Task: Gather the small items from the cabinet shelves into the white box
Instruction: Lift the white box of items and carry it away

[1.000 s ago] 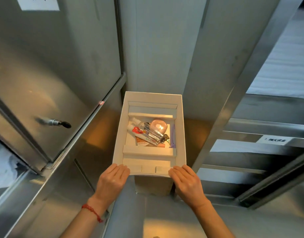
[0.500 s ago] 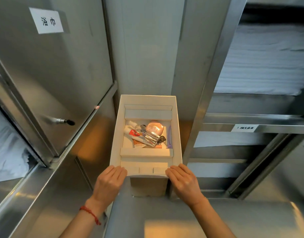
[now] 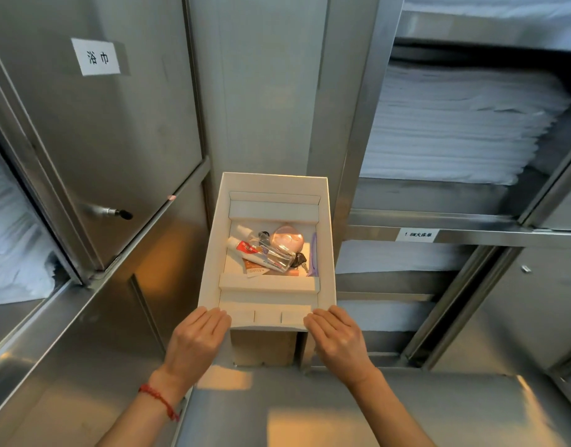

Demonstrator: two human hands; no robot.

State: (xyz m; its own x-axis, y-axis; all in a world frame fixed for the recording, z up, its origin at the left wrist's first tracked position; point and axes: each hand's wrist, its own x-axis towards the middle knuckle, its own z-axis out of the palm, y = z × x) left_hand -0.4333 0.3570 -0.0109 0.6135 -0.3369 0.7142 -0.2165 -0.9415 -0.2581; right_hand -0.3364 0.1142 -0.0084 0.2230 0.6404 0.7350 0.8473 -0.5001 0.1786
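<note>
Brushed-steel cabinet door [image 3: 110,150], paper label, left of white box [image 3: 326,246]. Left hand [image 3: 198,340] flat, fingers together, on box's near-left corner. Box: rectangular cardboard, long axis pointing away, holding toothpaste tube [image 3: 255,253] lying diagonally. Right hand [image 3: 339,341] flat on near-right corner. Folded white linens [image 3: 455,130] stacked right of box.

One white box [image 3: 213,253], two hands [image 3: 198,340] [image 3: 337,341], two paper labels [image 3: 98,57] [image 3: 417,234]

Bare forearms, sleeveless here (a red string bracelet [image 3: 160,399] circles the left wrist).
</note>
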